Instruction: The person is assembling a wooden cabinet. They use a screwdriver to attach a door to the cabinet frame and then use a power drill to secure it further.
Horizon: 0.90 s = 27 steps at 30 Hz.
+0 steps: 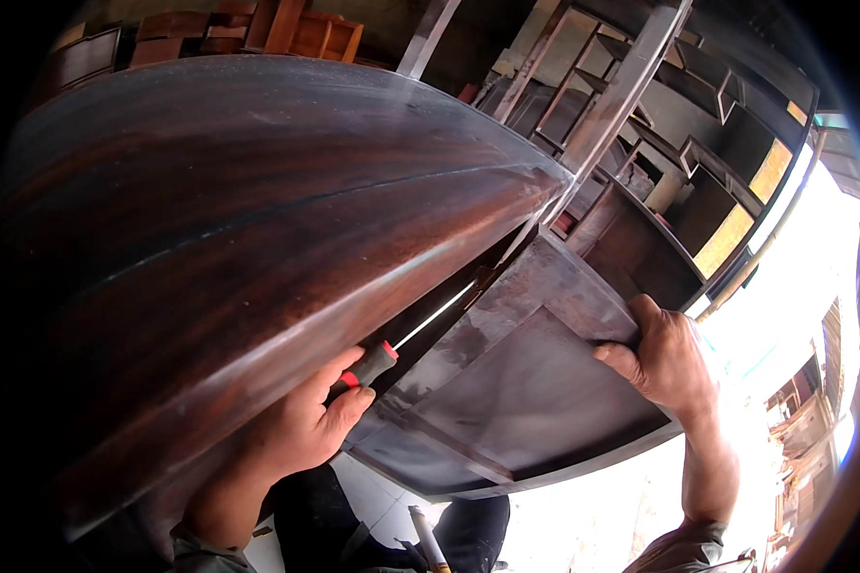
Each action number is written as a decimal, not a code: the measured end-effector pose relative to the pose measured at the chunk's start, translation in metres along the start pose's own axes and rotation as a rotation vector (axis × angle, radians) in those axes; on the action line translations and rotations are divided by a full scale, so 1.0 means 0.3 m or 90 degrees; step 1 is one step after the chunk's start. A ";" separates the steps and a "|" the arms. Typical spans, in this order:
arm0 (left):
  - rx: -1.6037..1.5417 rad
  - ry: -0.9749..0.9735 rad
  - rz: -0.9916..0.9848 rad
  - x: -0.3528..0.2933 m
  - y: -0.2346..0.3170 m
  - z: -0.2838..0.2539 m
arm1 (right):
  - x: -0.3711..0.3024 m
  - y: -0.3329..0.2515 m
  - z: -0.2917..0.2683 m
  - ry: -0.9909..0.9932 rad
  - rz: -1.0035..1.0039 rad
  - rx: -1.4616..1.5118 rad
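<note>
"Dark wood top [258,205] nearest me, filling the left side of my feed; its long edge runs up to the right. What do you need?"

"Hands first."

"Left hand [301,420] is just under that edge, fingers curled and thumb laid along the handle of a screwdriver [380,359]. Right hand [674,358] is well apart, over on the right, clasping the outer edge of a door [564,392]: thumb on the face I see, fingers bent around the border. I can't see its fingertips."

"Which way does the screwdriver lie?"

"Long axis up and to the right, away from the left hand, sloping much like the edge of the wood top. The thin shank [435,314] crosses the dark gap between top and door and ends at what looks like a hinge [484,278] on the door's near side."

"Touching?"

"I can't tell; it's too dark at the tip. That alignment of shank with hinge is the relation I'd judge matters most. Left hand is nearer the hinge; right hand has the door's opposite side."
</note>
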<state>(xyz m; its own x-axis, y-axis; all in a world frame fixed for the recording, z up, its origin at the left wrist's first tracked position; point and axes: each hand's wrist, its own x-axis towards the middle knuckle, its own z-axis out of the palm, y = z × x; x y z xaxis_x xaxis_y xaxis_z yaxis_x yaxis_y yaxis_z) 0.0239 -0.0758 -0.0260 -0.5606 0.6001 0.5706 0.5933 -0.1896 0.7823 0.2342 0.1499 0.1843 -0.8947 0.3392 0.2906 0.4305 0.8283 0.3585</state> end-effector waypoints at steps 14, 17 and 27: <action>0.018 -0.024 -0.015 0.004 0.002 0.003 | 0.000 -0.003 -0.004 -0.007 0.005 0.003; 0.018 -0.030 -0.015 0.004 0.007 0.004 | 0.000 -0.002 -0.002 -0.007 0.006 0.005; -0.262 -0.098 -0.169 -0.025 0.003 0.040 | 0.000 -0.004 -0.001 -0.006 0.016 0.017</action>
<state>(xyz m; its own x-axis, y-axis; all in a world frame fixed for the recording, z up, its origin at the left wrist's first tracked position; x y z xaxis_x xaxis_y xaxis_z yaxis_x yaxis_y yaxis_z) 0.0356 -0.0712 -0.0327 -0.5510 0.7708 0.3198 0.1481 -0.2868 0.9465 0.2337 0.1487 0.1842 -0.8845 0.3645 0.2912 0.4501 0.8308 0.3275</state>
